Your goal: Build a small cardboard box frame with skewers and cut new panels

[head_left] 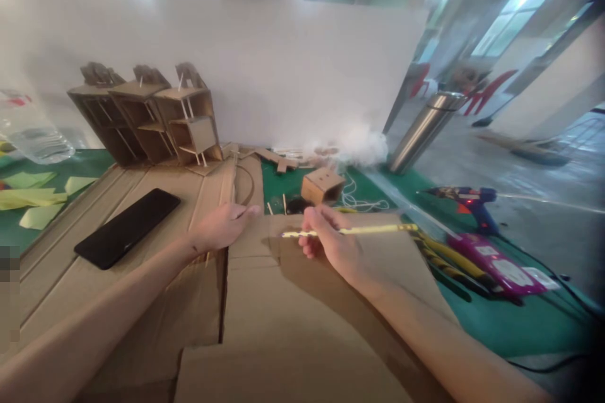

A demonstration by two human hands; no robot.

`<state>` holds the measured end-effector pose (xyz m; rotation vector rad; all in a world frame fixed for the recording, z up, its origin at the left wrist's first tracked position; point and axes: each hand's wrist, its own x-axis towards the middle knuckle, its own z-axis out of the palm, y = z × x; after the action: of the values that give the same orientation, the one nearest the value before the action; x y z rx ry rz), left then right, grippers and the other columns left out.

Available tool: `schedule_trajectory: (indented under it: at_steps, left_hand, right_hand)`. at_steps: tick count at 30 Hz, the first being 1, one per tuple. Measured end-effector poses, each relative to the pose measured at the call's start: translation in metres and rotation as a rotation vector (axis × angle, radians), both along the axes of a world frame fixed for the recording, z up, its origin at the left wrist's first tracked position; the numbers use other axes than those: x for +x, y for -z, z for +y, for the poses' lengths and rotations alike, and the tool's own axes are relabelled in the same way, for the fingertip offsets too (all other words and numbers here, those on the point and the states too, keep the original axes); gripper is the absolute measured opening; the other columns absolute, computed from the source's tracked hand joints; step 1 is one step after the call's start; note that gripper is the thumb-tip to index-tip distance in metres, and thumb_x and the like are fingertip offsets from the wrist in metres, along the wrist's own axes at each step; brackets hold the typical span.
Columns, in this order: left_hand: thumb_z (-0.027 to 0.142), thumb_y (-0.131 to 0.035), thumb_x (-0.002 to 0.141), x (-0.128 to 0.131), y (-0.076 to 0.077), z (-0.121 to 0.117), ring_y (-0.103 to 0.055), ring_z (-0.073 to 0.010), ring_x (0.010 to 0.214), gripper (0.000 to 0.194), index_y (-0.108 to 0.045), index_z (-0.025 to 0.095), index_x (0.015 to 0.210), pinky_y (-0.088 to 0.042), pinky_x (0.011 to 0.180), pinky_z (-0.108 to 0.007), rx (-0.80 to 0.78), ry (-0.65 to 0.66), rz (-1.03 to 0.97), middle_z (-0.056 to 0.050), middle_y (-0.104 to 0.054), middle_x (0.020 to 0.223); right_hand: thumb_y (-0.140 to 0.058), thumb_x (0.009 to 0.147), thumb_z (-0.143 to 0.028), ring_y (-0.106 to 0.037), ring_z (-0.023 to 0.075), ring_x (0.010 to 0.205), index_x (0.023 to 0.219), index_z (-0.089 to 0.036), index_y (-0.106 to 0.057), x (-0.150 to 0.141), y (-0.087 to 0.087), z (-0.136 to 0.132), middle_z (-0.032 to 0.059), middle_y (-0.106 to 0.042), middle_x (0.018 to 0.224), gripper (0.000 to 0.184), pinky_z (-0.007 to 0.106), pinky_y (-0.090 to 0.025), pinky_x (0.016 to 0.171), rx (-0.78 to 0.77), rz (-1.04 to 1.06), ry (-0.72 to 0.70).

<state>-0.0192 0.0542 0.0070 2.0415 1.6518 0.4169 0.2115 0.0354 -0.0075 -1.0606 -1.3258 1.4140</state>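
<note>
My right hand (pixel 331 242) is closed around a slim yellow pencil (pixel 373 229) with dark markings, held almost level above a large cardboard sheet (pixel 265 302). The pencil's dark tip points left. My left hand (pixel 224 225) rests at the sheet's upper left corner with its fingers curled and its thumb stretched to the right; whatever lies under those fingers is hidden. Beyond my right hand stands a small cardboard box (pixel 323 185) with little holes in its top.
A black phone (pixel 127 227) lies on cardboard at left, before a cardboard shelf model (pixel 151 119). On the right are pliers (pixel 454 261) with yellow-black handles, a purple device (pixel 501 264), a glue gun (pixel 472 198) and a steel flask (pixel 425 132). White string (pixel 363 203) lies behind.
</note>
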Motion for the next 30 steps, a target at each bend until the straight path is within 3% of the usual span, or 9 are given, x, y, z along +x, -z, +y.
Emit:
schedule_trajectory:
  at_steps: [3, 30]
  left_hand:
    - [0.067, -0.024, 0.089, -0.0003, 0.0013, 0.0012, -0.043, -0.0144, 0.056, 0.057, -0.036, 0.021, 0.058, -0.029, 0.053, -0.026, -0.002, 0.005, 0.003, 0.002, -0.04, 0.057]
    - [0.07, -0.024, 0.088, -0.0012, 0.0026, 0.0025, -0.045, -0.0145, 0.056, 0.059, -0.038, 0.021, 0.058, -0.03, 0.052, -0.025, 0.004, 0.008, 0.007, 0.002, -0.044, 0.058]
  right_hand:
    - [-0.067, 0.077, -0.064, -0.057, 0.0074, 0.044, 0.063, -0.018, -0.051, -0.0032, 0.0044, 0.0024, -0.0014, -0.064, 0.055, 0.05, 0.015, -0.044, 0.04, 0.031, -0.011, 0.017]
    - [-0.062, 0.082, -0.059, -0.057, 0.0068, 0.045, 0.061, -0.018, -0.052, -0.0036, 0.0014, 0.003, -0.0015, -0.064, 0.055, 0.047, 0.013, -0.045, 0.038, 0.038, -0.044, 0.093]
